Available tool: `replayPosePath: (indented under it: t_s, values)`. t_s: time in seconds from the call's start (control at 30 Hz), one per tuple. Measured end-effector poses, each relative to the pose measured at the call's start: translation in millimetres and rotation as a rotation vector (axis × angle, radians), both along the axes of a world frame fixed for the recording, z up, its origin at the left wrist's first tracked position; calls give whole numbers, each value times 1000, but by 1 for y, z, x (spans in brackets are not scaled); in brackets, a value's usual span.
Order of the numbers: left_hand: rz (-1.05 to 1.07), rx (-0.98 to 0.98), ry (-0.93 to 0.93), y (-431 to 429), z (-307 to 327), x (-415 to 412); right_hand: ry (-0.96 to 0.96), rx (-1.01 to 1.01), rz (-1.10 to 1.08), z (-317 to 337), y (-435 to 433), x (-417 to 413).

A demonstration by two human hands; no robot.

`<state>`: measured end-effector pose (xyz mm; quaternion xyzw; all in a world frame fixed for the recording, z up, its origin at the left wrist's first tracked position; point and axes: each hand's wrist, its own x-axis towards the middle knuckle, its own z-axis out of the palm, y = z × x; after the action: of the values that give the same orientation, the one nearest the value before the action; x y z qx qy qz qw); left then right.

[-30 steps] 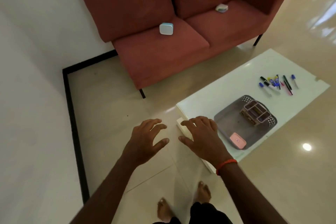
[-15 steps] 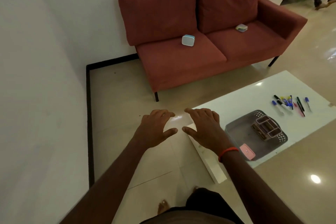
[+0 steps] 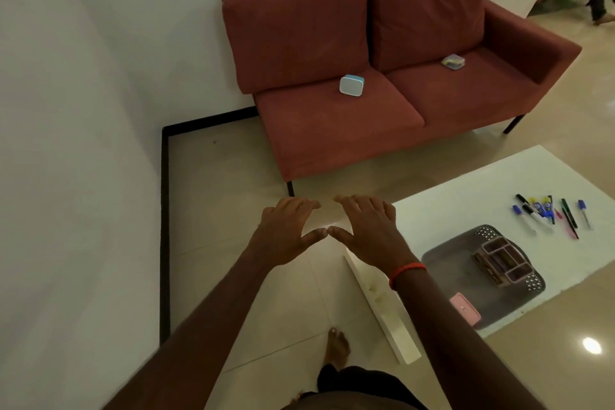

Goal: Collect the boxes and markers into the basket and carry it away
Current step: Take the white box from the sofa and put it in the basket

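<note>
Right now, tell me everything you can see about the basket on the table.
The basket is grey, shallow and rounded, plastic by its look, with perforated patches at two ends. It lies flat on the white table, markers beyond it. Inside are a divided organizer and a pink box. Neither the left hand nor the right hand touches it.

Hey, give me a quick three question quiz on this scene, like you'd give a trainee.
1. True or false: the pink box lies in the grey basket.
2. How many boxes lie on the sofa?
3. The markers lie: A in the basket, B on the table beside it, C on the floor.
Key: 1 true. 2 two, the blue box and the clear box. 3 B.
</note>
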<state>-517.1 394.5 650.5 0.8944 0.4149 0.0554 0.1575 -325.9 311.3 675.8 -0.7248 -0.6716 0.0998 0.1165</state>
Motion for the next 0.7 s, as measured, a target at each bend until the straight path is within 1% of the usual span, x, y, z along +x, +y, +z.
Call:
replayPosePath:
  t_s: [0.4,0.53,0.7]
  values:
    - [32,12,57,104,-4,47,9,-30,25,-19,115,45]
    - [8,70,81,117,-1,52,-46,-11,55,-20,133,48]
    - [30,64,98,161,-2,51,-48,-38,66,-22,176,52]
